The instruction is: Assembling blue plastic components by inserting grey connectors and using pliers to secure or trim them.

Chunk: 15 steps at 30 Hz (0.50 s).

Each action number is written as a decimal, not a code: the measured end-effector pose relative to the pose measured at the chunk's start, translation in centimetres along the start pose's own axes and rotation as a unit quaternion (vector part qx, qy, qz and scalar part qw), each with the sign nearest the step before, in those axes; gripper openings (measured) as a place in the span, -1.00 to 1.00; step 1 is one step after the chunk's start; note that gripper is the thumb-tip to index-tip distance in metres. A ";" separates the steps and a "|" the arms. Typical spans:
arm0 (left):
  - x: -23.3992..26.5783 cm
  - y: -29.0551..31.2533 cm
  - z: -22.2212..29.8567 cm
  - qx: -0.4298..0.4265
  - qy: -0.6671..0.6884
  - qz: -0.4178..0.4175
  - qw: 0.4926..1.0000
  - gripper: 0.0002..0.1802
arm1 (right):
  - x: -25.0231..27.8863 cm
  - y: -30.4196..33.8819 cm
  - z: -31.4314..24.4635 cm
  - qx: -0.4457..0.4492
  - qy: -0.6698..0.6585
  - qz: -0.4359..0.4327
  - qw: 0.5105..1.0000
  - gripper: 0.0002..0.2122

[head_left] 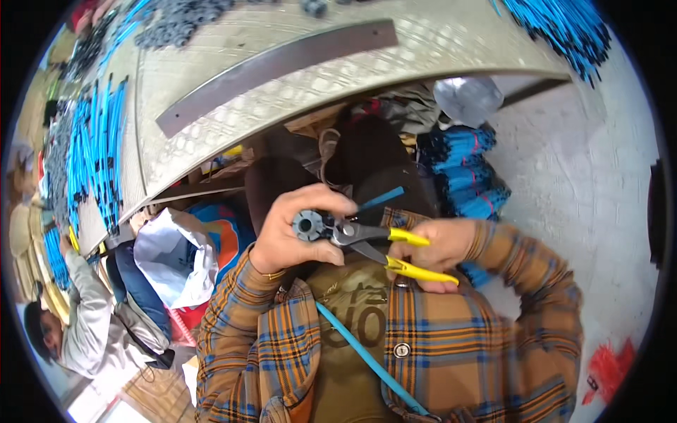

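In front of my lap, my left hand (285,225) curls its fingers and thumb around a grey round plastic fitting (307,225) with a hole in its middle. My right hand (441,247) grips a pair of pliers (410,237) by yellow handles, which are spread apart. The metal head of the pliers lies against the fitting, beside my left fingertips; what sits between the jaws is hidden. A short length of blue tube (381,199) sticks out just beyond the pliers' head. Another blue tube (367,358) slants across my shirt front, its upper end near my left wrist.
A flat metal bar (282,67) lies on the table (451,49) ahead. Grey fittings (180,21) and blue tubes (99,151) are heaped there. Tied blue bundles (465,173) stand below on the right. A white bag (176,257) and another person (92,317) are at the left.
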<state>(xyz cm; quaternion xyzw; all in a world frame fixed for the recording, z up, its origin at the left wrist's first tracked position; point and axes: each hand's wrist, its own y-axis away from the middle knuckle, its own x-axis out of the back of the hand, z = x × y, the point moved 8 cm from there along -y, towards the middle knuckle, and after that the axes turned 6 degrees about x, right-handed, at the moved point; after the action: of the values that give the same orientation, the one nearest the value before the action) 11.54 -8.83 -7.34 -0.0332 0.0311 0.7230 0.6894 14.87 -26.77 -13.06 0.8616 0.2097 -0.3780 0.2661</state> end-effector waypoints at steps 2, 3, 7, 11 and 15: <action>0.1 0.6 0.2 -0.016 -0.010 -0.003 1.000 -0.48 | -1.7 0.4 -2.5 -0.037 -0.115 -0.028 0.992 -0.53; 0.4 0.9 0.2 -0.004 0.003 0.027 1.000 -0.51 | -1.3 0.5 -4.2 -0.033 -0.007 0.006 0.999 -0.49; 1.6 1.3 0.0 0.013 0.050 0.110 0.993 -0.55 | -4.1 2.1 -13.6 0.203 0.659 0.181 0.701 -0.47; 1.5 1.4 0.1 0.010 0.044 0.089 0.995 -0.46 | -1.8 0.7 -5.4 -0.057 -0.003 0.075 0.996 -0.65; 0.8 0.6 0.0 0.003 0.022 0.024 0.999 -0.53 | -0.4 -0.6 -2.1 -0.012 0.036 0.055 0.998 -0.60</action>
<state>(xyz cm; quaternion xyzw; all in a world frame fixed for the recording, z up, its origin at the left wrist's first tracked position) 10.94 -8.10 -7.42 -0.0462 0.0488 0.7384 0.6710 15.44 -25.01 -11.75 0.8815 0.1763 -0.3291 0.2891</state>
